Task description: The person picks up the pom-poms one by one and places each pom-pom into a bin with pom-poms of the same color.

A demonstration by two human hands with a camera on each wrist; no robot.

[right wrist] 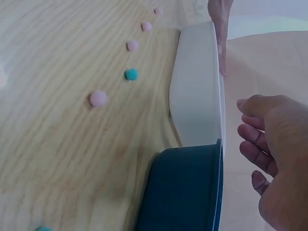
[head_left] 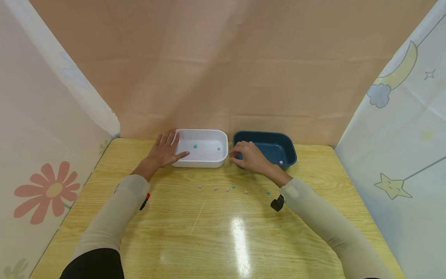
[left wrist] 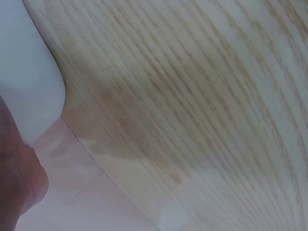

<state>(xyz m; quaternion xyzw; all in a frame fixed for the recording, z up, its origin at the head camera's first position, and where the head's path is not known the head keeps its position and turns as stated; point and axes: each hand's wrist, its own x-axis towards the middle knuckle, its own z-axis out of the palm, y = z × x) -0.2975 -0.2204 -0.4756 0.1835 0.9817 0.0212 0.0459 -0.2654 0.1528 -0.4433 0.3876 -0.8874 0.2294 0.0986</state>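
Observation:
My left hand (head_left: 163,152) lies with spread fingers on the left end of the white bin (head_left: 200,164), its thumb reaching over the front rim. Two small teal balls (head_left: 195,146) are inside that bin. Over the left end of the dark blue bin (head_left: 289,149), close to the gap between the bins, hovers my right hand (head_left: 251,157). Its fingers are loosely bent, and no ball shows between them in the right wrist view. One pink ball (head_left: 281,162) sits in the blue bin's front right corner.
Several small pink balls (right wrist: 98,98) and two teal balls (right wrist: 131,74) form a loose row on the wooden table (head_left: 167,232) in front of the bins. A beige backdrop (head_left: 209,77) stands right behind the bins, with patterned side panels (head_left: 411,155) left and right.

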